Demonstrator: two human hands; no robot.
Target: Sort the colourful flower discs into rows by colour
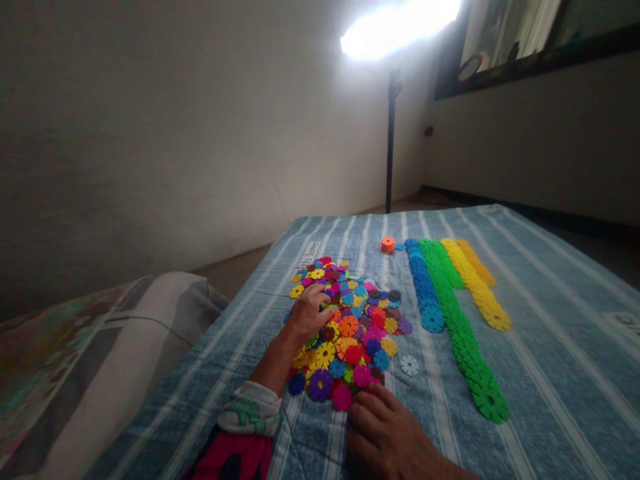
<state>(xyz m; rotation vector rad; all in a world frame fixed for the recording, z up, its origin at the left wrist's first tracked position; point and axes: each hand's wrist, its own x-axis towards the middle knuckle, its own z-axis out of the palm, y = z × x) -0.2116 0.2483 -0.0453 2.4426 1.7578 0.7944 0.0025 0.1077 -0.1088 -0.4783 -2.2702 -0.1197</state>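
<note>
A loose heap of many-coloured notched plastic discs (349, 325) lies on the striped cloth. My left hand (311, 311) reaches over the left side of this heap, its thumb and fingers apart and touching discs. At the near edge of the heap rests my right hand (387, 430), fingers curled in beside a pink disc (343, 397); anything under them is hidden. A single pale disc (409, 365) lies flat just right of the heap. Farther right, overlapping discs form a blue row (423, 287), a long green row (463, 340) and a yellow row (477, 287).
A short orange stack of discs (388, 245) stands near the far edge, beside a shorter yellow-orange row (477, 262). The striped blue cloth (560, 373) covers the surface. Behind it rises a lit lamp on a black pole (391, 147). Grey striped fabric (120, 360) lies at left.
</note>
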